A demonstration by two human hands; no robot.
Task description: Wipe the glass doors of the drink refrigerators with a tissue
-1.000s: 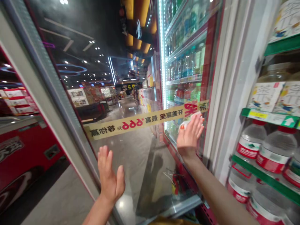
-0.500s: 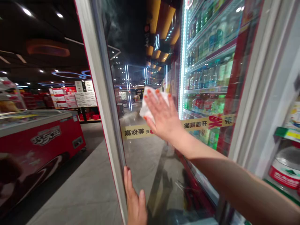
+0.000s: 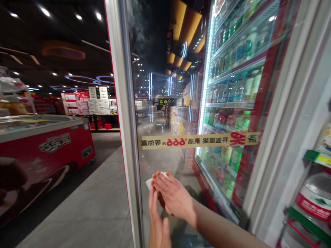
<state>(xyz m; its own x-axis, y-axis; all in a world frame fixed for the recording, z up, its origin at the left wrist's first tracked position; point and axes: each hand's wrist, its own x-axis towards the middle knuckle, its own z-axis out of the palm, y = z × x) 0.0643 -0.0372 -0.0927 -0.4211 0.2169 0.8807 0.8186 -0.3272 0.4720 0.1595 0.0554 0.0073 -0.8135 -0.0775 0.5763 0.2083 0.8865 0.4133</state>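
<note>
My right hand (image 3: 177, 198) presses a white wiping cloth (image 3: 149, 183) flat against the lower part of a glass door (image 3: 165, 162). Most of the cloth is hidden under the fingers; its edges stick out at the left and top. Just below and left, my left hand (image 3: 158, 220) is raised with straight fingers, near the inner edge of the door's metal frame (image 3: 129, 137). Its fingertips overlap those of my right hand in this view; whether they touch cannot be made out. A yellow strip (image 3: 188, 141) with reversed lettering crosses the glass above both hands.
Beyond the glass, lit shelves (image 3: 230, 105) hold several rows of bottles. Large bottles (image 3: 317, 196) stand on a green-edged rack at the right. A red chest freezer (image 3: 64, 148) and stacked boxes (image 3: 99, 105) are left of the door, on grey floor (image 3: 85, 203).
My right hand has moved the cloth down the glass, from over the yellow strip to below it. My left hand has shifted slightly right, and the view has swung a little left.
</note>
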